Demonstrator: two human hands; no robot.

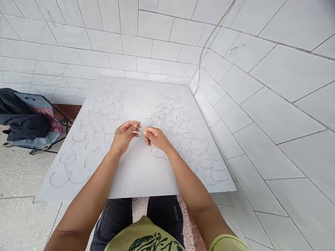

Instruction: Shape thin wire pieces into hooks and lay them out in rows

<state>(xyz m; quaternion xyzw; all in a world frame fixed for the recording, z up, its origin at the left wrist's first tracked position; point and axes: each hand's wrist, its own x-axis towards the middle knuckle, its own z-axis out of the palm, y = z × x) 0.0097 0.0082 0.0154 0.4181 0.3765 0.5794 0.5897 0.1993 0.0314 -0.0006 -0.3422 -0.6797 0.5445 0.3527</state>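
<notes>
My left hand (125, 135) is over the middle of the white board, its thumb and forefinger pinched on a thin curved wire (139, 116). A short length of the wire sticks out above the fingertips, and a faint arc shows below them. Just to the right, my right hand (156, 138) is closed with thumb and forefinger pressed together, apparently on the same wire; the exact grip is too fine to see. The hands are a small gap apart. Several S-shaped wires (89, 170) lie spread on the left side, and a tangle of curved wires (167, 113) lies on the right.
The white board (143, 177) extends over my knees to the tiled wall (125, 62) at the back and right. A cable (201, 59) hangs down the corner. At the left, a folding chair (49, 137) holds dark cloth (26, 122).
</notes>
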